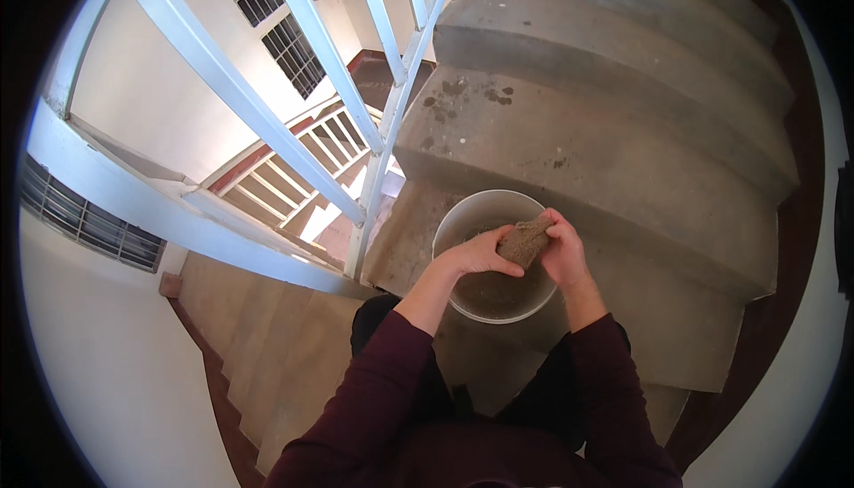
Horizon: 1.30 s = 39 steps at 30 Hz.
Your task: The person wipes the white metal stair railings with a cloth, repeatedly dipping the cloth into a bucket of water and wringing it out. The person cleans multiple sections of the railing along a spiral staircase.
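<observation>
A brown, wet-looking cloth (525, 244) is bunched between my two hands, above a round white bucket (495, 320). My left hand (485, 254) grips its left side with thumb and fingers. At the cloth's upper right end, my right hand (564, 248) pinches it, the fingers curled around that end. Murky brownish water (497, 294) lies inside the bucket, partly hidden by my hands and forearms. The bucket stands on a concrete stair step, just in front of my knees.
Curved concrete steps (574, 128) rise ahead and to the right, with dark wet spots on one. A pale metal railing (393, 114) runs along the left, beside an open stairwell. More steps (267, 328) descend at lower left.
</observation>
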### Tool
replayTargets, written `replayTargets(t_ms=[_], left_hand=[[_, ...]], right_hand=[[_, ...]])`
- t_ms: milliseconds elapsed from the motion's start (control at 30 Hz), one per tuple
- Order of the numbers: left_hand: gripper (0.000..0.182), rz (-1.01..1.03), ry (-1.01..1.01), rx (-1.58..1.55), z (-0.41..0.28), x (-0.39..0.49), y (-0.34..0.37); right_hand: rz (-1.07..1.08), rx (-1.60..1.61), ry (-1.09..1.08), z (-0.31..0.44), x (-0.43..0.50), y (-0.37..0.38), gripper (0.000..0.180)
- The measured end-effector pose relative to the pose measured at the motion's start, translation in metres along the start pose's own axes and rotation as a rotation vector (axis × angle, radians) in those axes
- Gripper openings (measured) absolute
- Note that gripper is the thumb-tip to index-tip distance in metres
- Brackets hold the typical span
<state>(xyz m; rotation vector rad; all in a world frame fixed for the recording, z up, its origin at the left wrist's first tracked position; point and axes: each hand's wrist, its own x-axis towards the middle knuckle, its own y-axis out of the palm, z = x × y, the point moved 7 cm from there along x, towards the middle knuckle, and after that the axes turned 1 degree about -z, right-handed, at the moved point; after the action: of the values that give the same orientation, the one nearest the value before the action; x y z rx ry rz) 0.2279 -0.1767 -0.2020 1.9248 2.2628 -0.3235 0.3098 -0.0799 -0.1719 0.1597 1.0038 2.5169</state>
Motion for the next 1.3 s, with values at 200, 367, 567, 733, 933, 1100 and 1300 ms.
replayTargets(t_ms=[200, 367, 567, 733, 933, 1100, 1300], left_hand=[[0.057, -0.341, 0.028, -0.428, -0.007, -0.022, -0.02], [0.055, -0.385, 0.206, -0.906, -0.012, -0.024, -0.031], [0.058, -0.164, 0.201, -1.002, -0.026, -0.014, -0.014], [0.055, -0.254, 0.19, -0.761, -0.02, -0.005, -0.008], [0.045, -0.388, 0.129, -0.468, -0.005, -0.002, -0.02], [0.045, -0.511, 0.073, 0.173, -0.022, -0.03, -0.037], [0.068, -0.45, 0.679, 1.028, -0.077, -0.063, -0.004]], right_hand=[[-0.084, 0.101, -0.028, 0.0, 0.002, -0.01, 0.016], [-0.055, -0.206, 0.215, -0.032, 0.005, -0.012, 0.005], [0.006, -0.153, 0.394, -0.037, -0.013, 0.015, 0.053], [0.078, -0.174, 0.501, -0.042, -0.019, 0.025, 0.051], [0.032, -0.431, 0.328, -0.05, -0.006, 0.012, 0.034], [-0.032, -0.331, 0.418, -0.052, -0.007, 0.002, 0.023], [0.038, -0.211, 0.524, -0.045, -0.01, 0.017, 0.016]])
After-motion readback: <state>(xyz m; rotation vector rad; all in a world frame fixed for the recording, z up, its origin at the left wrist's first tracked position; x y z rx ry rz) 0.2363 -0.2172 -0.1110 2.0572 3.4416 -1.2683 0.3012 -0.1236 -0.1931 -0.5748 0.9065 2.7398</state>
